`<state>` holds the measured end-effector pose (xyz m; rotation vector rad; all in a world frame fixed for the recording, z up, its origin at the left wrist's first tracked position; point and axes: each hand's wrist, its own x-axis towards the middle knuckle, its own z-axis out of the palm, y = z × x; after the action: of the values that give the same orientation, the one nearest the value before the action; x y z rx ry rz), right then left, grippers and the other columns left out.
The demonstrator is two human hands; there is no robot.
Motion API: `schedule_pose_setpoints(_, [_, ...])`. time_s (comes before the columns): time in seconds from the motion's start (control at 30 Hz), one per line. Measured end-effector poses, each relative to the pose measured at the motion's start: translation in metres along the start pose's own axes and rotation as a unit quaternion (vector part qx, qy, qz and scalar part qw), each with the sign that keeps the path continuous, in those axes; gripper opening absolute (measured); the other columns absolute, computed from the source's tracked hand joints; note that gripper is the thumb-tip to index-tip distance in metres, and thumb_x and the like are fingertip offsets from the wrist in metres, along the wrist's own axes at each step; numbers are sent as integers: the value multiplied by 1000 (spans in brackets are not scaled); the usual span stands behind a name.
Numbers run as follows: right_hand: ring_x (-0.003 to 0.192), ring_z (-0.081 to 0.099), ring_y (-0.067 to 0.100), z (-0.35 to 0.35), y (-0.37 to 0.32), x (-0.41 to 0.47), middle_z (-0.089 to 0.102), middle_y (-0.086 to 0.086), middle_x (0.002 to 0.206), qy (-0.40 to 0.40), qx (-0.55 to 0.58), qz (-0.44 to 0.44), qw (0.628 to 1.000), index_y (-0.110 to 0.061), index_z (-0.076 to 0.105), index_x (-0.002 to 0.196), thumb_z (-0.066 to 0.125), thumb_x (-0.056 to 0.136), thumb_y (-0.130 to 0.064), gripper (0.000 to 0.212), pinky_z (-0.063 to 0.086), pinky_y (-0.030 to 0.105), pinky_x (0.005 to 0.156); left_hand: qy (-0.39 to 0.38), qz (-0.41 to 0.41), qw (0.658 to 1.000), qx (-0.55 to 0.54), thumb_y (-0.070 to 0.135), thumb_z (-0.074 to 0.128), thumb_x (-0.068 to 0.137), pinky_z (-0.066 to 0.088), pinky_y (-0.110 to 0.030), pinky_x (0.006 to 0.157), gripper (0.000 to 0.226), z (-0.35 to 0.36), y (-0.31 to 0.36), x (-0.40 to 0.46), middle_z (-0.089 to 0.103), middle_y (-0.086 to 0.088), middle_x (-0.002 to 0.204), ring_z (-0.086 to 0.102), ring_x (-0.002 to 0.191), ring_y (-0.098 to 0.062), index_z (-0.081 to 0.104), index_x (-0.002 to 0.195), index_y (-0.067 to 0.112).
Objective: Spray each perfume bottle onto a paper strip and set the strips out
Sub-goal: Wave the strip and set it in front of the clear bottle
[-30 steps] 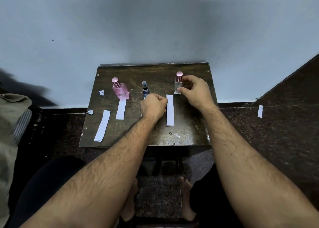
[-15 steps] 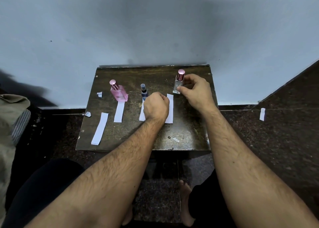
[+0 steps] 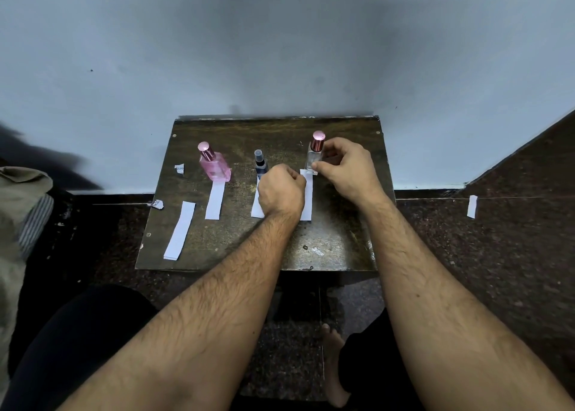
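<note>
Dark, scuffed wood made up the small counter that stood against a pale blue-grey wall in the middle of the frame. Three perfume bottles stood in a row along its far half: a pink bottle with a rosy cap at the left, leaning a little; a small dark bottle with a clear cap in the centre; and a clear bottle with a rosy cap at the right. The right hand had its thumb and fingers curled round the clear bottle, holding it upright on the counter. The left hand was closed into a loose fist just below the dark bottle, resting across two white paper strips; whether its fingers pinched either strip could not be told. One of those strips showed at the fist's left side, the other ran down from the foot of the clear bottle. A third strip lay just below the pink bottle, and a fourth lay well to the lower left, near the counter's edge. A torn paper scrap sat left of the pink bottle. Another strip of paper lay on the dark floor at the right of the frame.
</note>
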<state>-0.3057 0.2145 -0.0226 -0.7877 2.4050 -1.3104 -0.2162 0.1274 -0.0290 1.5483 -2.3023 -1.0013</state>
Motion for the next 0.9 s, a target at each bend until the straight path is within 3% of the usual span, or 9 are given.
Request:
schedule_pose_setpoints(0.33, [76,60,-3,7,1,-3,68,-11,87,-18,-26,9,999,-20,70,96,76,76,-14,22,43,11,70,-37,32,999,17,26,63,86,39,-25,68,9,-7,-5,-3,73,-1,94,65,93,-24,72,84,24])
schedule_pose_setpoints(0.53, [78,60,-3,7,-2,-3,68,-11,89,-18,-32,11,999,-21,70,98,76,77,-14,23,46,13,75,-61,36,996,59,32,69,83,49,-29,74,5,-14,-9,-6,72,2,97,65,95,-22,73,86,29])
schedule_pose_setpoints(0.67, [78,58,-6,7,-3,-3,67,-11,90,-18,-32,6,999,-20,71,102,75,78,-13,25,40,5,69,-63,47,995,60,36,72,83,53,-33,79,7,-15,-8,-6,73,2,97,66,96,-22,73,87,30])
schedule_pose_setpoints(0.9, [87,63,3,8,-5,-2,69,-9,96,-6,-30,1,1000,-18,70,108,75,80,-14,29,41,6,73,-50,42,996,55,37,73,83,47,-30,74,10,-16,-7,-5,73,2,97,65,95,-21,74,90,30])
